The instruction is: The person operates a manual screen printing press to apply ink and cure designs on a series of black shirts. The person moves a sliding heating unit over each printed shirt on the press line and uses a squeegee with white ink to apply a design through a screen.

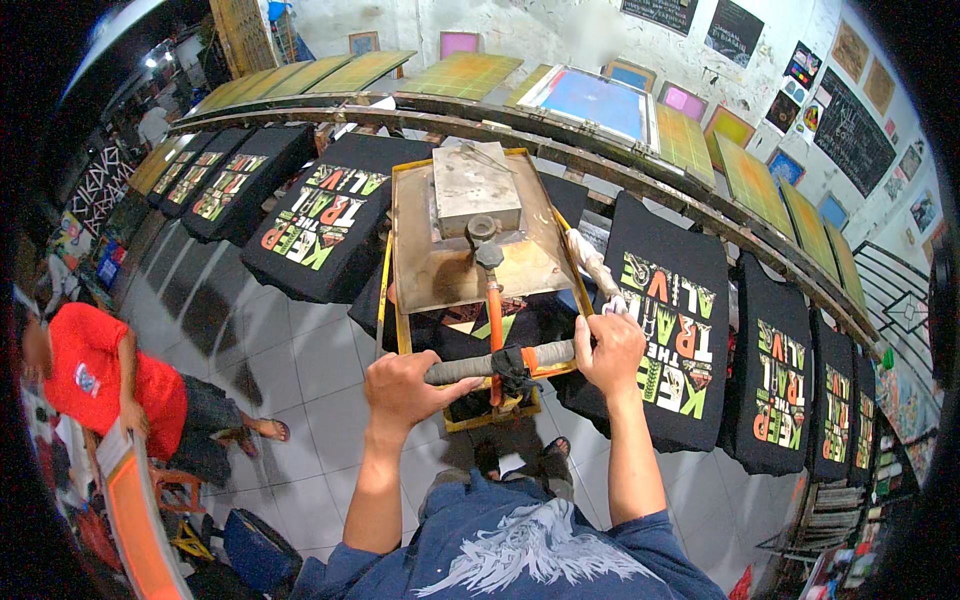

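Note:
My left hand [405, 385] grips the left end of a grey-taped handlebar [455, 368] on a press. My right hand [610, 350] is closed on the bar's right end, thumb raised, beside a white wrapped cable [590, 260]. The press has a yellow frame, a stained metal plate [420, 280], a metal block [472, 180] and an orange rod [494, 320] with black wrapping at the bar. Under the press, a printed black shirt is partly hidden. Printed black shirts lie on boards to its left [315, 235] and right [660, 330].
A row of boards [455, 75] and a framed screen [590, 100] line a rail [370, 105] behind. More shirts [835, 400] curve away at both sides. At lower left, a person in red [120, 370] holds an orange screen [140, 510]. Tiled floor [290, 360] shows between.

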Demonstrator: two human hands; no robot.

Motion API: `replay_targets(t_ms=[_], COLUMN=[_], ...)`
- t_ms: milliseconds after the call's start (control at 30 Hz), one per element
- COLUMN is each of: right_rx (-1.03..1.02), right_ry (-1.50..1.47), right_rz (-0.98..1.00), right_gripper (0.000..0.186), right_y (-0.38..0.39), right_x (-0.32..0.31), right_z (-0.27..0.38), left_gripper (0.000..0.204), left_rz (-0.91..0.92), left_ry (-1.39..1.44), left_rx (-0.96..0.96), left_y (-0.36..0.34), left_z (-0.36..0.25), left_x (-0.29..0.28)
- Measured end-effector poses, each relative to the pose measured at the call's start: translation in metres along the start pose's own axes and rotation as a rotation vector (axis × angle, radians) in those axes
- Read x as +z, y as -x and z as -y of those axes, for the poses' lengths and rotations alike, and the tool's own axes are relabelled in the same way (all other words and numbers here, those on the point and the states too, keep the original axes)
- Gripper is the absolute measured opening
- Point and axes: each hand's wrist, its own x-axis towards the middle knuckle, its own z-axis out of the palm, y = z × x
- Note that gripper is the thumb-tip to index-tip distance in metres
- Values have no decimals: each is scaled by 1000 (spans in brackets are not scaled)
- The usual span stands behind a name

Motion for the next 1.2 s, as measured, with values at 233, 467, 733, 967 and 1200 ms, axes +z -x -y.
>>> replay_targets(t_ms=[233,467,733,967,1200], right_rx=[13,15,32,65,107], right_ry=[36,46,48,25,53], right_rz=[39,38,10,-16,15], right_gripper=[32,28,28,27,29], right_y=[0,4,2,2,3], right_x=[-1,1,1,1,-2], right_z=[0,-3,1,4,6], left_gripper=[59,58,61,59,62], left_rz=[17,66,8,11,19], left_ry=[10,11,22,8,33], left_rx=[3,-30,52,58,68], left_y=[0,0,-2,-2,-4], left_z=[0,1,3,2,-1], left_x=[-1,0,0,0,-7])
